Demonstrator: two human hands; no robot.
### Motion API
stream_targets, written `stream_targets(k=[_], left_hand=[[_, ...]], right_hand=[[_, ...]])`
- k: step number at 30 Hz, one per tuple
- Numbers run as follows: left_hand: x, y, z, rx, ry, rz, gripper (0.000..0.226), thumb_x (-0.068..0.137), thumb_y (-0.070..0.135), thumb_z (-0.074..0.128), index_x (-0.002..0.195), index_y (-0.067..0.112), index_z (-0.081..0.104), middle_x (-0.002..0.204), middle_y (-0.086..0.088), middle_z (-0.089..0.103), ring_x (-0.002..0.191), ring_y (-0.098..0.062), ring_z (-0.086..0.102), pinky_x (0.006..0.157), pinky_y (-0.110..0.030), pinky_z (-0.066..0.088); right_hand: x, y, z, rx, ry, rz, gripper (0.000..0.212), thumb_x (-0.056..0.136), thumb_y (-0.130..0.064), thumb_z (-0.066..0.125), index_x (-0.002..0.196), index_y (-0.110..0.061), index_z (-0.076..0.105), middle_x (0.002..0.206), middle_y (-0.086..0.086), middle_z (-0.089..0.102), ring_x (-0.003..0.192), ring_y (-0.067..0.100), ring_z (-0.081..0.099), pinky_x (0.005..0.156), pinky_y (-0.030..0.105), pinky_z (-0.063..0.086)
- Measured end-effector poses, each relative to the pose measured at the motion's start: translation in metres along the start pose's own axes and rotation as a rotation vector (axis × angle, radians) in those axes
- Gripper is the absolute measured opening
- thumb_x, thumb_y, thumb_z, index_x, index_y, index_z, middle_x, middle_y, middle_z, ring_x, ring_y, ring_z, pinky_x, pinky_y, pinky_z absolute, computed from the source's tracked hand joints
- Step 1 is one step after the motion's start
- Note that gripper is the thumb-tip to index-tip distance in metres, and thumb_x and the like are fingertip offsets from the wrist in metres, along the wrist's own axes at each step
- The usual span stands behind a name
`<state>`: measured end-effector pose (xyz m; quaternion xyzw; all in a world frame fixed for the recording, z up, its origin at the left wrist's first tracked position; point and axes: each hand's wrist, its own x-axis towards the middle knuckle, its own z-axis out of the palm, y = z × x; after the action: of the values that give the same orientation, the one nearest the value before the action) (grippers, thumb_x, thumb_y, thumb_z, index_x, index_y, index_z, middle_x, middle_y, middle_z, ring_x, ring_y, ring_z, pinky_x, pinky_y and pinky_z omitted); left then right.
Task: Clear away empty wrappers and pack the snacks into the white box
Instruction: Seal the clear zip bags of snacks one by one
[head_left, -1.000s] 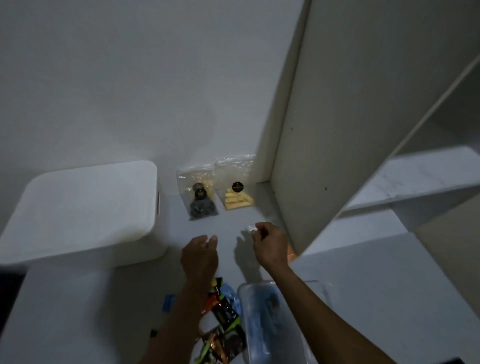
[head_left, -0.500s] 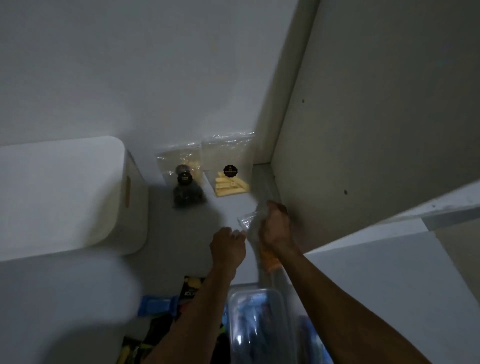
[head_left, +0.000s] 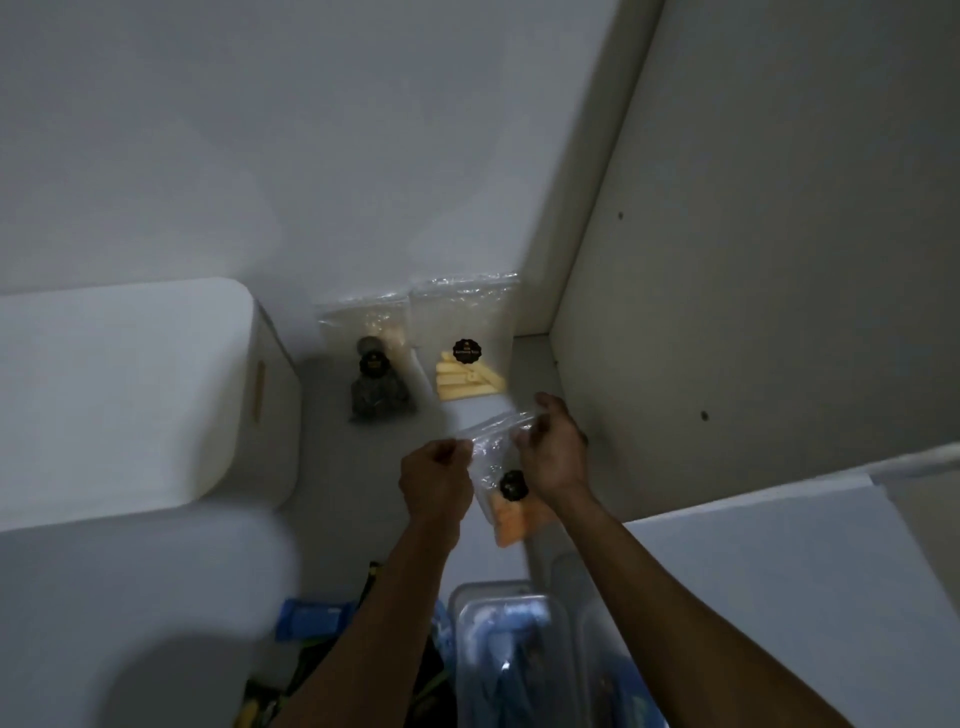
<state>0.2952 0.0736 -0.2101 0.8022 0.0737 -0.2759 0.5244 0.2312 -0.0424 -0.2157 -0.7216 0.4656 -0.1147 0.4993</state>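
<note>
A clear snack bag (head_left: 501, 483) with orange pieces and a round black sticker hangs between my hands. My left hand (head_left: 435, 480) pinches its top left corner and my right hand (head_left: 551, 451) grips its top right edge. Two more clear bags lean on the back wall: one with dark snacks (head_left: 375, 389) and one with pale yellow sticks (head_left: 467, 382). The white box (head_left: 130, 395), lid on, stands at the left. Colourful wrappers (head_left: 311, 618) lie near the bottom, partly hidden by my left arm.
A clear plastic container (head_left: 511, 660) with blue contents sits at the bottom centre. A tall white cabinet panel (head_left: 753, 260) rises close on the right, with a white shelf (head_left: 779, 545) below it. The white wall stands behind the bags.
Both hands have lifted the orange snack bag off the surface and now hold it by its top edge. The view has shifted closer to the back wall.
</note>
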Motion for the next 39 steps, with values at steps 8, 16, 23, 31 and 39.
stream_targets(k=[8,16,23,31,39], left_hand=[[-0.046,0.047,-0.092,-0.051,0.030,0.367,0.010,0.087,0.017,0.070,0.079,0.017,0.074,0.070,-0.005,0.071,0.064,-0.018,0.065,0.058,-0.031,0.051],[-0.121,0.097,-0.182,-0.168,0.022,0.529,0.006,0.090,0.019,0.068,0.090,0.014,0.072,0.079,-0.001,0.071,0.066,-0.008,0.061,0.050,-0.006,0.045],[-0.176,0.100,-0.223,-0.172,0.027,0.620,0.010,0.092,0.020,0.065,0.087,0.014,0.072,0.084,0.002,0.071,0.080,-0.009,0.062,0.068,-0.019,0.044],[-0.217,0.106,-0.238,-0.128,0.030,0.740,0.011,0.091,0.021,0.065,0.082,0.017,0.071,0.082,0.003,0.070,0.078,-0.010,0.062,0.067,-0.021,0.045],[-0.231,0.116,-0.235,-0.134,-0.010,0.773,0.012,0.092,0.021,0.065,0.082,0.021,0.071,0.082,0.001,0.072,0.080,-0.013,0.064,0.072,-0.026,0.050]], right_hand=[[-0.057,-0.068,-0.013,0.229,-0.091,-0.206,0.015,0.086,-0.003,0.070,0.100,-0.007,0.069,0.088,0.008,0.069,0.084,0.020,0.066,0.079,0.029,0.055],[-0.139,-0.154,-0.049,0.302,-0.218,-0.437,0.014,0.081,-0.011,0.079,0.094,-0.012,0.073,0.080,0.005,0.066,0.077,0.011,0.063,0.073,0.021,0.054],[-0.207,-0.190,-0.068,0.176,-0.252,-0.536,0.018,0.077,-0.023,0.083,0.091,-0.017,0.075,0.091,0.003,0.075,0.084,0.011,0.068,0.080,0.032,0.057],[-0.249,-0.229,-0.080,-0.206,-0.247,-0.732,0.017,0.084,-0.034,0.076,0.093,-0.020,0.075,0.087,-0.008,0.073,0.084,0.006,0.067,0.073,0.025,0.054],[-0.257,-0.248,-0.093,-0.297,-0.246,-0.783,0.009,0.089,-0.030,0.071,0.083,-0.023,0.069,0.084,-0.006,0.071,0.080,0.007,0.063,0.065,0.019,0.044]])
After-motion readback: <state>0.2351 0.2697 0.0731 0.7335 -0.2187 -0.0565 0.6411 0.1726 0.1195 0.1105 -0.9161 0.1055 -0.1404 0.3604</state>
